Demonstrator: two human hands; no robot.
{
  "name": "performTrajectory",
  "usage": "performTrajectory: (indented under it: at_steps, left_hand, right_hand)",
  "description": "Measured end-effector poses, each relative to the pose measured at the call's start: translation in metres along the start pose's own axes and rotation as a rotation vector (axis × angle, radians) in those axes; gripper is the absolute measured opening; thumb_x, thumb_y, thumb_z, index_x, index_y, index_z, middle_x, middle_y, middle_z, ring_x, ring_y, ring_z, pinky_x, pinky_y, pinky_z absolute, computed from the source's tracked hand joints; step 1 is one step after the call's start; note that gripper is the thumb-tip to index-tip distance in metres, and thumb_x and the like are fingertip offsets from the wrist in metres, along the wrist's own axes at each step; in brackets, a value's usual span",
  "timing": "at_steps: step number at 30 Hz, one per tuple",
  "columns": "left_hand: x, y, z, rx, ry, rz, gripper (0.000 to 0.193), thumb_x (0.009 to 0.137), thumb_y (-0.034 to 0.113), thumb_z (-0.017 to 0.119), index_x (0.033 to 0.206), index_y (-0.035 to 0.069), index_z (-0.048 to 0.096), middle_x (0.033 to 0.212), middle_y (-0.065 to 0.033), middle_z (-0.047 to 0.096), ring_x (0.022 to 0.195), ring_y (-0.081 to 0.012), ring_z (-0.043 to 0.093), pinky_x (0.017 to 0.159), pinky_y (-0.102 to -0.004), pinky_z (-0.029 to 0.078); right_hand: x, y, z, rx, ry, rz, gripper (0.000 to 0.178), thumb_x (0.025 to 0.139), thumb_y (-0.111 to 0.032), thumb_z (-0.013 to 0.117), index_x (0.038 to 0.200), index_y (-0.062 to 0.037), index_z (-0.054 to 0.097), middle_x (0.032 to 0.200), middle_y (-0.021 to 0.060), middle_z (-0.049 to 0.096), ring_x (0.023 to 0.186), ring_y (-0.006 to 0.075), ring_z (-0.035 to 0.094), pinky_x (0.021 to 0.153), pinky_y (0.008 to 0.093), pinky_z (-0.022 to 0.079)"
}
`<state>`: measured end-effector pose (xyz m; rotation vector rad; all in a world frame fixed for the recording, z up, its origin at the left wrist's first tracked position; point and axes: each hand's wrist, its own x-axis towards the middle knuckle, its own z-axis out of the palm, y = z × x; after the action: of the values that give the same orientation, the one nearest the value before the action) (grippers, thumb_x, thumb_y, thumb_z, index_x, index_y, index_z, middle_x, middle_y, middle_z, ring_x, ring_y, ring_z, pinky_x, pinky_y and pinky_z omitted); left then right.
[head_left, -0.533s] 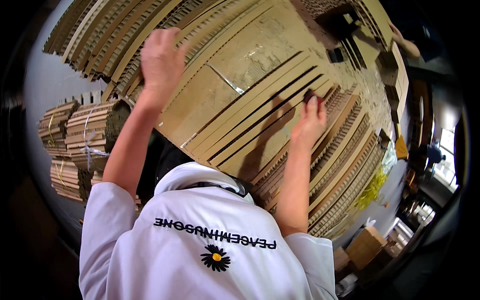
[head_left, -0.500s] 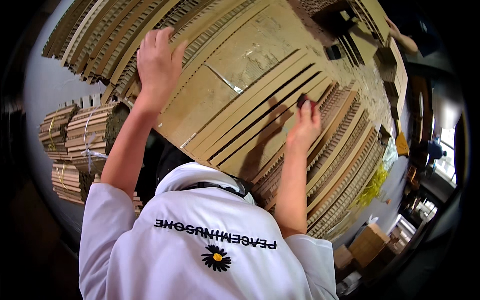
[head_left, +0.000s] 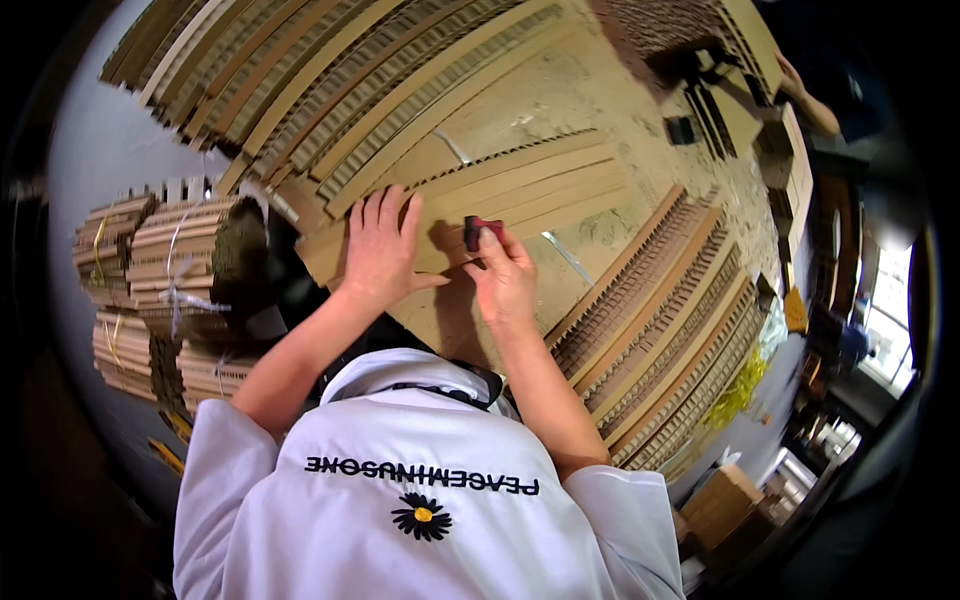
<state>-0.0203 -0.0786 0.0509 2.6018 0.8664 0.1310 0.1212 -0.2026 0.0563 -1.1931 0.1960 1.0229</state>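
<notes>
Far left: four tied bundles of tan cardboard strips (head_left: pixel 195 250) are sitting in a two-by-two pile, two up, two down; yellow and white ties are showing around them. Upper left: one big block of tan honeycomb-edged cardboard strips (head_left: pixel 330 90) is lying in slanting rows, too packed to count reliably.

Next, two bare hands are working at the middle. The left hand (head_left: pixel 380 245) is lying palm down, fingers spread and straight, thumb sticking out to the right; it is gripping nothing and is pressing on the near left end of the flat tan cardboard strips (head_left: pixel 540 185). At least three of these are lying side by side under and beyond its fingertips, slanting up to the right, looking smooth and plain, with a dark notched line running along the far edge.

Just right of the left hand, one small dark-red and black block-shaped tool (head_left: pixel 483 232) is sitting between the thumb and fingers of the right hand (head_left: pixel 505 275), which are pinching it, its black end facing left. It is hovering over or touching the strips; can't tell which.

Right of that, one shiny pale tape strip (head_left: pixel 567 258) is lying on the tan work surface (head_left: pixel 600 235). Farther right, several rows of brown honeycomb-edged strips (head_left: pixel 650 320) are standing close together, one yellow-green plastic tangle (head_left: pixel 742 380) is hanging beside them, and one co-worker's hand (head_left: pixel 792 80) is showing at upper right.
</notes>
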Motion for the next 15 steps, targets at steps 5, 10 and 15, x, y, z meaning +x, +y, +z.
performTrajectory:
  at_steps: [5,10,15]
  left_hand:
    - [-0.017,-0.029,0.009,-0.066,-0.014,0.038,0.112,0.060,0.050,0.089,0.149,0.002,0.040,0.154,-0.0268,0.033,0.142,-0.0456,0.032,0.118,-0.0604,0.023]
    - [-0.019,-0.035,0.012,-0.141,0.047,0.031,0.112,0.055,0.043,0.090,0.148,0.003,0.041,0.154,-0.0265,0.034,0.141,-0.0460,0.033,0.118,-0.0612,0.024]
    - [-0.016,-0.034,0.014,-0.186,0.036,0.026,0.112,0.054,0.042,0.090,0.148,0.005,0.041,0.154,-0.0255,0.035,0.141,-0.0442,0.035,0.119,-0.0592,0.025]
  right_hand:
    - [-0.006,-0.018,0.019,-0.476,-0.138,0.031,0.021,0.089,-0.004,0.078,0.109,-0.0013,0.074,0.103,0.0043,0.073,0.094,0.0108,0.065,0.087,0.0261,0.052]
    - [0.068,-0.085,0.012,-1.050,-0.444,-0.640,0.015,0.086,0.000,0.077,0.100,-0.0009,0.072,0.101,0.0053,0.066,0.095,0.0139,0.062,0.082,0.0257,0.051]
    - [0.122,-0.093,0.016,-1.073,-0.648,-0.638,0.017,0.083,0.007,0.076,0.098,-0.0017,0.073,0.102,0.0053,0.063,0.094,0.0162,0.061,0.082,0.0266,0.050]
